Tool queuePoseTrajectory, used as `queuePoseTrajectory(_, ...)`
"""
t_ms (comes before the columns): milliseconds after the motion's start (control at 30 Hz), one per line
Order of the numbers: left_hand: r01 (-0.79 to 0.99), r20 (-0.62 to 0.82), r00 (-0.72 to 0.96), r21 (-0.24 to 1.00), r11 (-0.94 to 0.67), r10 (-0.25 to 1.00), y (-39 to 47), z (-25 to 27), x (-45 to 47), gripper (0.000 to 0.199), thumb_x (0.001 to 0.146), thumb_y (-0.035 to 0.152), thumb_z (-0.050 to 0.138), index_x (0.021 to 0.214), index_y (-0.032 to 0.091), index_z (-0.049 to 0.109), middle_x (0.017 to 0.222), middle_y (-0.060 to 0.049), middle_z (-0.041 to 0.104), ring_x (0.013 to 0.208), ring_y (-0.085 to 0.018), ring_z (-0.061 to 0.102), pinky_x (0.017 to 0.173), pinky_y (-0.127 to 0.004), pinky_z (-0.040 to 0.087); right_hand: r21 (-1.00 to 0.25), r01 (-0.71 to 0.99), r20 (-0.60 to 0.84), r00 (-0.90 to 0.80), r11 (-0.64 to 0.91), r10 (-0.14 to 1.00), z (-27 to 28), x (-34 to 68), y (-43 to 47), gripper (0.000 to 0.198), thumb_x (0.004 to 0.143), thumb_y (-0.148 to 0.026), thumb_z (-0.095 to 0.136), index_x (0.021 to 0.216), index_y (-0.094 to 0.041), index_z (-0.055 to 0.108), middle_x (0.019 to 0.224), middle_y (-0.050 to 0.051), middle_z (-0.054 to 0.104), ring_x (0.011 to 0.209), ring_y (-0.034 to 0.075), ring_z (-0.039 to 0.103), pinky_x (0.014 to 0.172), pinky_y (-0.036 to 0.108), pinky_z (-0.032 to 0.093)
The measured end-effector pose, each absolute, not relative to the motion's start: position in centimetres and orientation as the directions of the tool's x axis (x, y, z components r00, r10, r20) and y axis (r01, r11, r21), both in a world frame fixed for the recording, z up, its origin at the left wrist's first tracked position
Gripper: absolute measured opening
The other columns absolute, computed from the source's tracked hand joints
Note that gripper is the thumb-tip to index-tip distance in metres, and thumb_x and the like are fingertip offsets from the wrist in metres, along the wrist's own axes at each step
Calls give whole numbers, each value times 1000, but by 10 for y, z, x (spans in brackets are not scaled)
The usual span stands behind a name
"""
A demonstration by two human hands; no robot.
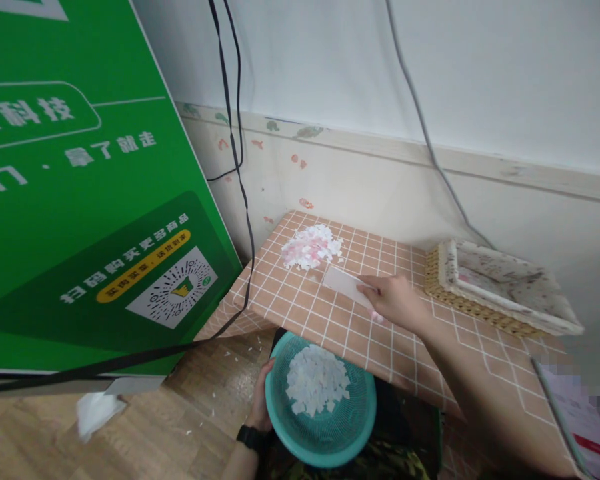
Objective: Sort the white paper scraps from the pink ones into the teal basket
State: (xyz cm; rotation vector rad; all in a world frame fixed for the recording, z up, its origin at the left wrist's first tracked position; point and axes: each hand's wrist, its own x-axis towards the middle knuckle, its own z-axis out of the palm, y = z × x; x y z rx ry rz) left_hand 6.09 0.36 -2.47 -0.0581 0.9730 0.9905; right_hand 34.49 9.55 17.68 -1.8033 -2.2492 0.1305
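Observation:
My right hand (393, 300) is closed on one end of a white flat rectangular card (344, 283), which lies low over the checked tabletop. Just beyond the card sits a pile of white and pink paper scraps (311, 247). A few pink bits (377, 317) lie by my fingers. Below the table edge, my left hand (261, 400) grips the left rim of a teal plastic colander (356, 427). White scraps (316, 379) are heaped inside it. The fingers of my left hand are partly hidden by the colander.
A wicker basket (437, 280) with a cloth lining stands on the table (290, 303) at the right. A big green panel (95, 200) fills the left, with black cables (245, 200) hanging beside it. Scraps and a white bag (98, 413) lie on the floor.

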Motion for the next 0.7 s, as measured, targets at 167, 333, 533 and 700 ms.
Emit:
queuePoseTrajectory(167,-728,-700,111,426,538,705,0,-10,46,22,69,34,66,84,17,68,73,-2,72,66,-18,65,71,-33,49,-211,978,324,62,8,944,152,330,73,34,89,-29,34,108,-21,62,81,7,68,72,20,62,60,27,39)
queuePoseTrajectory(333,-729,-714,86,430,533,695,3,9,35,19,67,32,67,77,16,69,65,-1,71,66,-20,66,72,-34,51,-122,992,236,70,-42,969,145,313,76,34,90,-29,31,95,-20,64,67,7,66,58,19,59,51,27,34)
queuePoseTrajectory(533,-703,-686,31,501,504,726,8,26,29,18,67,31,67,77,16,69,66,-2,71,70,-22,67,71,-34,52,-67,997,235,-9,25,972,149,310,76,36,90,-30,32,108,-24,63,65,6,68,54,19,59,49,27,31)
queuePoseTrajectory(700,-693,-655,-5,547,469,756,10,30,26,19,68,31,66,77,15,69,66,-1,71,63,-18,65,68,-31,51,15,999,216,-37,34,976,144,312,75,35,88,-25,36,112,-26,62,66,7,68,54,19,60,48,27,29)
